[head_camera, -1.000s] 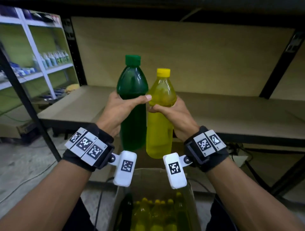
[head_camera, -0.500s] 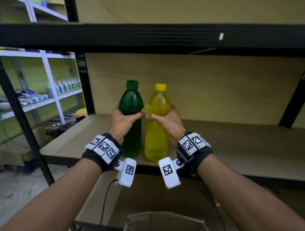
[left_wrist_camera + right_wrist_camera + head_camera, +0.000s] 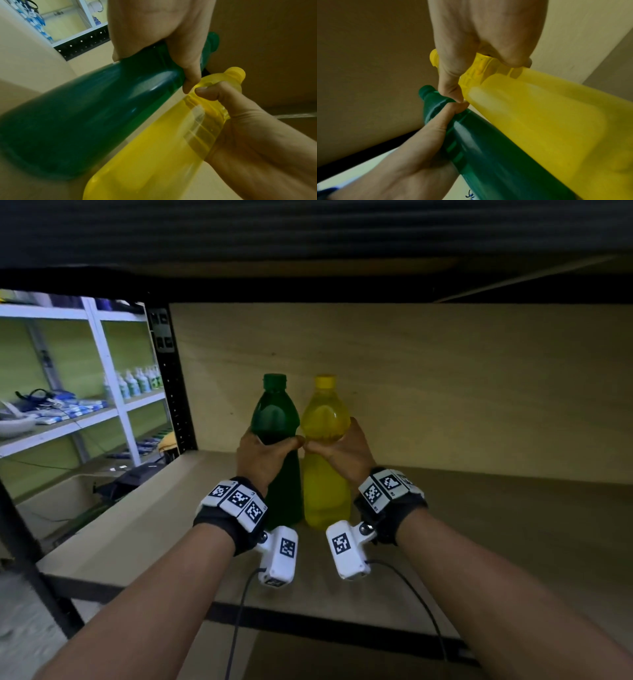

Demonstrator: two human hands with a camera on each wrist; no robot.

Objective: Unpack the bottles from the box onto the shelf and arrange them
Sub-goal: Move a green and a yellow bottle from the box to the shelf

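Green bottle (image 3: 275,446) and yellow bottle (image 3: 325,453) stand side by side at frame centre on the wooden shelf (image 3: 496,518), the left hand (image 3: 263,455) grasping one, the right hand (image 3: 342,451) the other. Placing step; next, I judge, let go and fetch more.

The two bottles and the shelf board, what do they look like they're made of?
Green bottle and yellow bottle: likely glossy translucent plastic, given highlights, moulded ridges and plastic-looking screw caps. Shelf board: probably matte fibreboard or plywood, tan with faint grain; its frame looks like black metal.
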